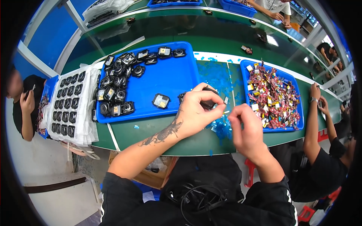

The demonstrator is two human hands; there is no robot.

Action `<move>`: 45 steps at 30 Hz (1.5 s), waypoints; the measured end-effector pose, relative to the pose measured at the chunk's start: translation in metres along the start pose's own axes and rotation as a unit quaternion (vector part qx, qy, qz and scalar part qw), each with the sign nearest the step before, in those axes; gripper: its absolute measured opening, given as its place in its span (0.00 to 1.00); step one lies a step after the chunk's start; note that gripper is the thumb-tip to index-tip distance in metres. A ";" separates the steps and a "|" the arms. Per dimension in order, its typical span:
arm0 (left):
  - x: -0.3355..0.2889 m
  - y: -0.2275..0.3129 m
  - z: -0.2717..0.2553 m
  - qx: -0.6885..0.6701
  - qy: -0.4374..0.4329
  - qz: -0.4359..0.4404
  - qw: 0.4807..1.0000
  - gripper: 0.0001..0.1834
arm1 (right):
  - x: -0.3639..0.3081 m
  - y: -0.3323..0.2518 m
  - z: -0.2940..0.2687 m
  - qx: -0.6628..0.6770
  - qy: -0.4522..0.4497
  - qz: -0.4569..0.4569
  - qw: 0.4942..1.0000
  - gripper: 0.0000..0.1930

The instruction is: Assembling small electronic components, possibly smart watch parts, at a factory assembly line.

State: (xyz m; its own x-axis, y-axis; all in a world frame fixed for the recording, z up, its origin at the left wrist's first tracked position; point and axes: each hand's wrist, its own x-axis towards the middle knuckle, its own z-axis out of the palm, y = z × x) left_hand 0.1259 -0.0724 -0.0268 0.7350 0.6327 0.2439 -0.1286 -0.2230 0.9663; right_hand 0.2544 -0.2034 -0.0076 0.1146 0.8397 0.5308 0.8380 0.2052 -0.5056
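Observation:
My left hand [198,111] is closed around a black smartwatch housing [208,104], partly hidden by the fingers, above the green worktop. Just right of it, my right hand [249,128] is pinched, thumb against fingers. Whatever its fingertips hold, if anything, is too small to make out. A small pale strip [226,112] shows between the two hands. Behind my left hand lies a blue tray [166,79] with black housings [118,75] piled along its left and far sides. One housing [161,101] lies alone near its front, showing a pale square inside.
To the right, a second blue tray [244,75] holds a heap of small red-and-yellow flex circuit parts [271,98]. Blue film scraps [222,128] litter the worktop. White trays [88,94] with rows of housings stand at left. Beyond runs a green conveyor [215,34]. Co-workers sit left, right and across.

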 end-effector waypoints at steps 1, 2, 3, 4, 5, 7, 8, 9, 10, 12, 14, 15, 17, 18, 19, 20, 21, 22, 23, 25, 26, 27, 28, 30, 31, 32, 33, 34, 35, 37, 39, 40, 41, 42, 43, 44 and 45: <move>0.001 0.000 -0.001 0.001 0.000 0.002 1.000 0.06 | 0.002 0.005 -0.002 -0.023 0.007 0.029 0.999 0.10; 0.001 0.000 -0.003 -0.029 -0.014 -0.016 0.999 0.06 | 0.004 0.009 -0.003 -0.046 0.014 0.057 0.997 0.12; 0.001 0.000 -0.004 -0.060 -0.028 -0.033 0.997 0.06 | 0.007 0.011 -0.003 -0.014 -0.004 0.106 0.994 0.15; 0.001 -0.002 -0.003 -0.084 -0.044 -0.030 0.995 0.05 | 0.006 0.016 -0.005 0.100 -0.007 0.158 0.982 0.15; 0.002 -0.001 -0.003 -0.086 -0.050 -0.027 0.995 0.05 | 0.003 0.022 -0.005 0.212 -0.010 0.206 0.955 0.14; 0.001 0.002 -0.004 -0.162 -0.114 -0.063 0.978 0.04 | 0.002 0.019 -0.002 0.412 -0.001 0.216 0.885 0.10; 0.000 0.002 -0.004 -0.206 -0.133 -0.088 0.966 0.04 | 0.000 0.018 0.004 0.454 0.009 0.211 0.866 0.10; 0.000 0.001 -0.002 -0.206 -0.136 -0.087 0.965 0.04 | -0.003 0.018 0.010 0.495 0.018 0.206 0.844 0.09; -0.001 0.001 -0.002 -0.207 -0.136 -0.089 0.965 0.04 | -0.003 0.020 0.013 0.555 0.027 0.213 0.803 0.07; 0.000 0.002 -0.005 -0.189 -0.159 -0.096 0.964 0.09 | -0.005 0.023 0.012 0.561 0.055 0.194 0.803 0.06; 0.001 0.004 -0.001 -0.212 -0.124 -0.089 0.965 0.14 | -0.002 0.023 0.010 0.531 0.118 0.174 0.821 0.05; 0.002 0.005 0.002 -0.235 -0.092 -0.084 0.964 0.18 | -0.003 0.024 0.008 0.462 0.156 0.176 0.855 0.06; 0.001 0.000 0.004 -0.234 -0.072 -0.067 0.967 0.21 | -0.007 0.027 0.002 0.377 0.170 0.173 0.894 0.06; 0.000 -0.004 0.005 -0.234 -0.057 -0.052 0.969 0.24 | -0.005 0.025 0.000 0.320 0.173 0.178 0.914 0.05; -0.001 -0.006 0.005 -0.234 -0.045 -0.038 0.970 0.27 | -0.003 0.020 0.000 0.321 0.173 0.179 0.914 0.05; -0.001 -0.007 0.005 -0.233 -0.047 -0.038 0.971 0.28 | 0.002 0.013 0.001 0.270 0.138 0.192 0.933 0.05; -0.003 -0.006 0.006 -0.232 -0.047 -0.040 0.971 0.28 | 0.006 0.007 0.005 0.217 0.103 0.204 0.949 0.05; -0.004 -0.005 0.008 -0.207 -0.042 -0.025 0.977 0.28 | 0.009 0.005 0.009 0.173 0.106 0.187 0.961 0.04; -0.004 -0.004 0.009 -0.182 -0.036 -0.011 0.983 0.29 | 0.011 0.005 0.015 0.162 0.116 0.175 0.964 0.04; -0.004 -0.009 0.009 -0.170 -0.041 -0.003 0.985 0.29 | 0.018 0.002 0.017 0.117 0.120 0.171 0.971 0.05; -0.003 -0.008 0.008 -0.181 -0.050 -0.012 0.982 0.28 | 0.019 0.001 0.016 0.117 0.120 0.173 0.971 0.05; -0.003 -0.007 0.008 -0.192 -0.060 -0.020 0.979 0.28 | 0.020 -0.001 0.014 0.102 0.121 0.174 0.972 0.05; -0.003 -0.005 0.008 -0.190 -0.059 -0.021 0.980 0.28 | 0.021 -0.002 0.014 0.089 0.121 0.175 0.973 0.05; -0.004 -0.003 0.008 -0.189 -0.054 -0.027 0.980 0.26 | 0.021 -0.003 0.016 0.095 0.123 0.172 0.973 0.05; -0.004 -0.003 0.008 -0.190 -0.054 -0.029 0.980 0.26 | 0.021 -0.004 0.017 0.098 0.125 0.171 0.972 0.05; -0.004 -0.004 0.007 -0.197 -0.062 -0.025 0.978 0.26 | 0.021 -0.004 0.017 0.099 0.124 0.172 0.972 0.05; -0.004 -0.004 0.007 -0.204 -0.070 -0.021 0.976 0.26 | 0.022 -0.006 0.016 0.103 0.123 0.179 0.971 0.05; -0.004 -0.004 0.007 -0.205 -0.071 -0.021 0.976 0.26 | 0.023 -0.006 0.016 0.106 0.122 0.186 0.969 0.05; -0.004 -0.003 0.007 -0.210 -0.074 -0.020 0.975 0.26 | 0.023 -0.005 0.016 0.106 0.122 0.187 0.969 0.05; -0.004 -0.002 0.006 -0.216 -0.077 -0.019 0.973 0.26 | 0.023 -0.005 0.016 0.159 0.130 0.211 0.956 0.04; -0.004 0.000 0.005 -0.210 -0.087 -0.039 0.973 0.26 | 0.023 -0.004 0.018 0.163 0.134 0.203 0.956 0.04; -0.004 0.000 0.005 -0.211 -0.088 -0.038 0.973 0.26 | 0.022 -0.002 0.018 0.167 0.139 0.194 0.957 0.04; -0.004 -0.001 0.006 -0.210 -0.086 -0.033 0.973 0.26 | 0.023 -0.002 0.018 0.166 0.139 0.194 0.957 0.04; -0.004 -0.002 0.006 -0.209 -0.085 -0.028 0.974 0.26 | 0.023 -0.002 0.018 0.164 0.142 0.188 0.958 0.04; -0.004 -0.003 0.007 -0.209 -0.085 -0.028 0.974 0.26 | 0.023 -0.002 0.019 0.164 0.145 0.183 0.959 0.04; -0.004 -0.003 0.007 -0.199 -0.085 -0.023 0.976 0.26 | 0.023 -0.001 0.020 0.163 0.146 0.183 0.959 0.04; -0.004 -0.003 0.007 -0.190 -0.087 -0.019 0.978 0.26 | 0.022 0.000 0.020 0.163 0.146 0.179 0.959 0.04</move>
State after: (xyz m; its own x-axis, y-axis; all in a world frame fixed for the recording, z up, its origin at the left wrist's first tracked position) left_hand 0.1279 -0.0796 -0.0319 0.8415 0.4926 0.2218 -0.3129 0.1096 0.9434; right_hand 0.2463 -0.1750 -0.0094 0.5489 0.7182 0.4278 0.5117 0.1160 -0.8513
